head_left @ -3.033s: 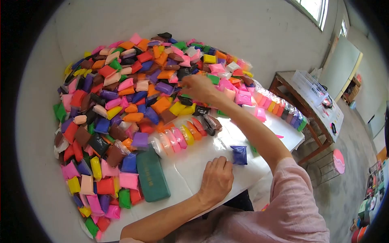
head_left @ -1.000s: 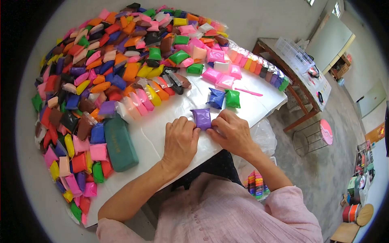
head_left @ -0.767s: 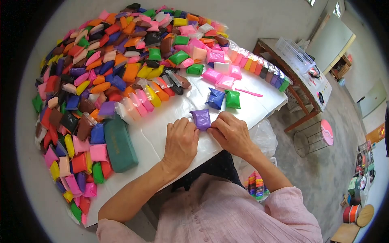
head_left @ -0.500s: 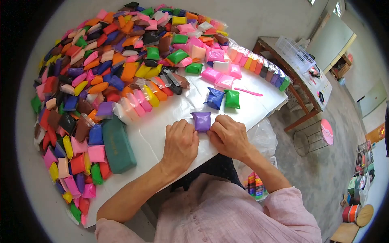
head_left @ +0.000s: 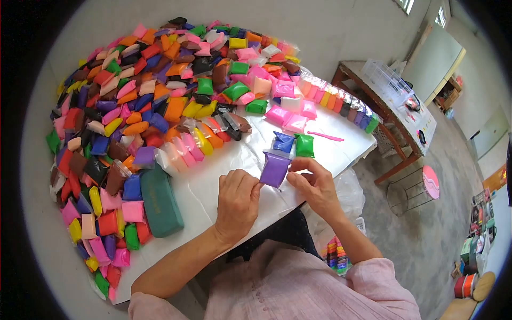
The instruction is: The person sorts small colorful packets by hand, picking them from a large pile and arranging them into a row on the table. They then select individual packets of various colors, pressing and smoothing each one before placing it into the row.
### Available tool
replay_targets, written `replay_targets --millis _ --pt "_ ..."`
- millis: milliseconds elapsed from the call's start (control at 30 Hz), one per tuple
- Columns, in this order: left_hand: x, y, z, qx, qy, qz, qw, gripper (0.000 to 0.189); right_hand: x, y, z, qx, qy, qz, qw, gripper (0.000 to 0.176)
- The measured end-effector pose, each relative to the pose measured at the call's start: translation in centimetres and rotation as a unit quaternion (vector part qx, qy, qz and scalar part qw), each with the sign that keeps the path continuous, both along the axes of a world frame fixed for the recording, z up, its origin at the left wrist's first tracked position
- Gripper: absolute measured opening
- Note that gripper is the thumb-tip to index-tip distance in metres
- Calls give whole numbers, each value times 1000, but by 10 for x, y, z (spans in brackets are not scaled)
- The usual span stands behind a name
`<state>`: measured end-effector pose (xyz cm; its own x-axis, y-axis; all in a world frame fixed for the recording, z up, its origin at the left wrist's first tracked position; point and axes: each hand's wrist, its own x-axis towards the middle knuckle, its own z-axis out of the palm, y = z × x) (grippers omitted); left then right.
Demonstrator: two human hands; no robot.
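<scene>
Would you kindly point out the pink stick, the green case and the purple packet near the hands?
Pink stick (head_left: pixel 326 136): head view, middle of its shaft.
Green case (head_left: pixel 161 201): head view, its top.
Purple packet (head_left: pixel 275 170): head view, its flat front.

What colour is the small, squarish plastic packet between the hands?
The packet is purple, seen in head view.
</scene>
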<state>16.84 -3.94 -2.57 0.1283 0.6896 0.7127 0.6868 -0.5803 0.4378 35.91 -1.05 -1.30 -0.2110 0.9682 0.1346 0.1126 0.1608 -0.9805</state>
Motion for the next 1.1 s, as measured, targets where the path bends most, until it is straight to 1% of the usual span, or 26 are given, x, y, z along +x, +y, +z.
replay_targets --millis 33,67,100,167,300,400,500,533,567,600,633,733,833,867,967,1100 --pt "0 0 0 1 -5 -1 1000 9 -2 3 2 -45 79 17 996 38" --pt "0 0 0 2 -9 -1 1000 9 0 5 10 -125 74 69 987 48" --pt "-1 0 1 4 -13 -2 1000 9 1 8 8 -145 126 118 974 47" --pt "-1 0 0 6 -19 -4 1000 9 1 14 2 -182 228 213 932 45" --pt "-1 0 1 -3 -30 0 1000 9 -8 12 19 -178 230 213 933 47" --pt "-2 1 0 -12 -36 -3 999 8 -8 19 19 -177 201 208 941 47" --pt "-2 3 -2 -26 -61 3 998 10 -9 33 29 -123 132 203 962 49" --pt "-2 4 -2 -40 -63 0 997 12 -10 46 33 -84 101 196 972 51" --pt "-2 3 -2 -54 -65 -3 996 14 -15 56 40 -20 82 157 984 52" --pt "-2 3 -2 -69 -67 -6 995 16 -22 72 41 52 54 139 987 52" --pt "-1 3 -3 -64 -64 -8 996 17 -28 91 38 123 27 121 985 52" --pt "1 3 -4 -46 -47 -12 998 17 -47 136 32 175 -89 111 974 51" --pt "-1 3 -3 -29 -20 -21 999 17 -67 160 23 277 -222 84 931 50" --pt "-1 3 -3 -30 -11 -27 999 15 -70 163 20 217 -238 87 943 48" --pt "0 3 -1 -30 -11 -40 999 13 -72 178 2 244 -282 114 921 52" --pt "0 2 -1 -35 -12 -50 998 13 -70 167 6 185 -255 123 941 55"
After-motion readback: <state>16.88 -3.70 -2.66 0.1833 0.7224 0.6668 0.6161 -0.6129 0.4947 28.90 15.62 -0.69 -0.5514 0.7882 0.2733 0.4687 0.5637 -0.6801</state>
